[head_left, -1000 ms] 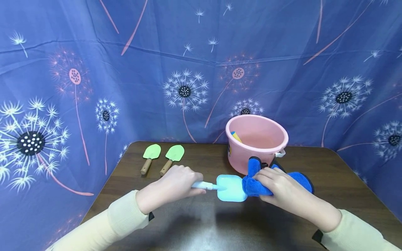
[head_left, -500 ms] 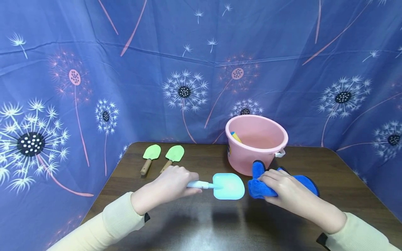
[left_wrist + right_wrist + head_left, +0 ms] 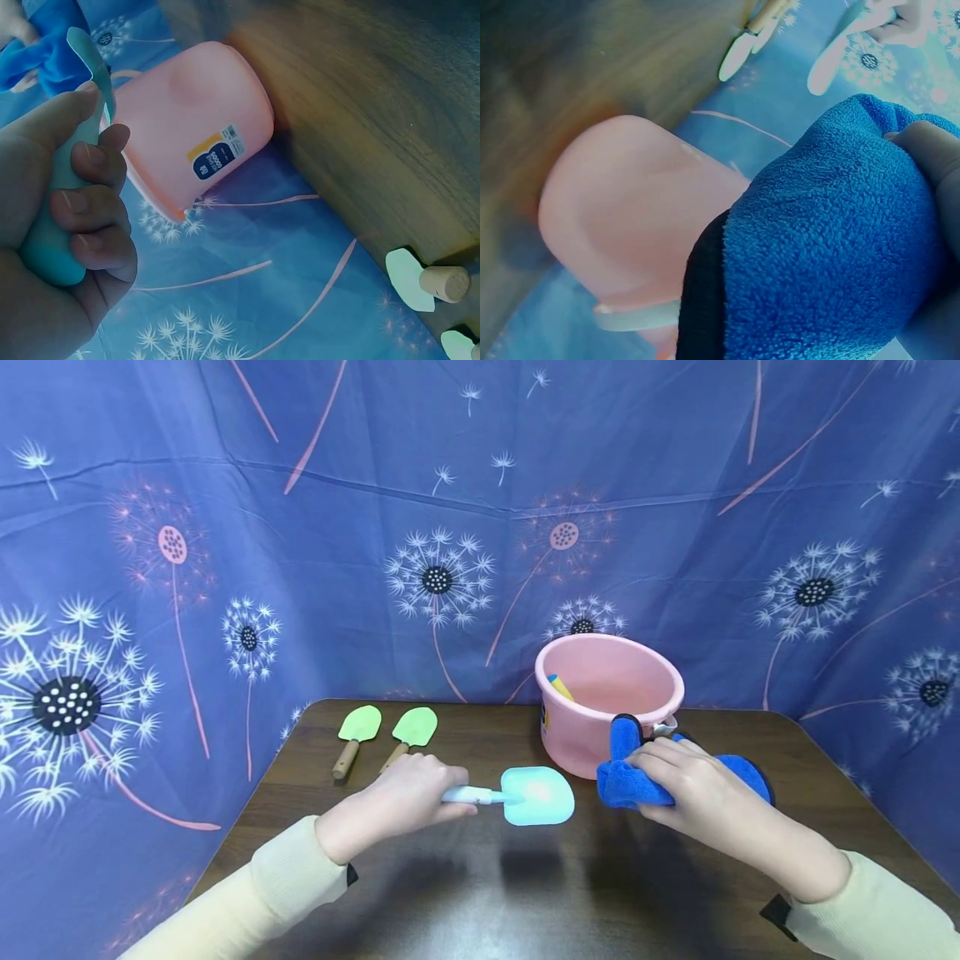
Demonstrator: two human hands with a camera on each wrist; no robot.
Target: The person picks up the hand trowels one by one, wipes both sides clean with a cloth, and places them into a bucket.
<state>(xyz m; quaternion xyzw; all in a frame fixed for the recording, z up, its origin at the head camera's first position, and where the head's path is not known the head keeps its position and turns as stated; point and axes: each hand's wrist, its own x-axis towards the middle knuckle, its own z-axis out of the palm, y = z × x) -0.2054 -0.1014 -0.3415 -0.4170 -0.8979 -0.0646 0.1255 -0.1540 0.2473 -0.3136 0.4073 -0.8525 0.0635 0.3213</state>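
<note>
My left hand [image 3: 412,789] grips the white-and-pale-blue handle of a small toy shovel, its light blue blade [image 3: 537,796] held level above the table and pointing right. In the left wrist view the fingers curl round the shovel's handle [image 3: 64,187]. My right hand [image 3: 693,781] holds a bunched blue cloth [image 3: 630,783] with black edging, in front of the pink bucket [image 3: 566,747]. Up close in the right wrist view, the fluffy cloth [image 3: 832,240] covers much of the fingers. A gap separates blade and cloth.
The bucket stands at the back right of the dark wooden table [image 3: 480,902], with a yellow-and-blue item [image 3: 560,687] inside. Two green trowels with wooden handles, a left one [image 3: 360,724] and a right one [image 3: 415,727], lie at the back left. A blue dandelion-print curtain [image 3: 322,577] hangs behind.
The cloth has come away from the shovel blade's tip. My left hand has drawn the shovel left and slightly up, while my right hand has moved right and up with the cloth.
</note>
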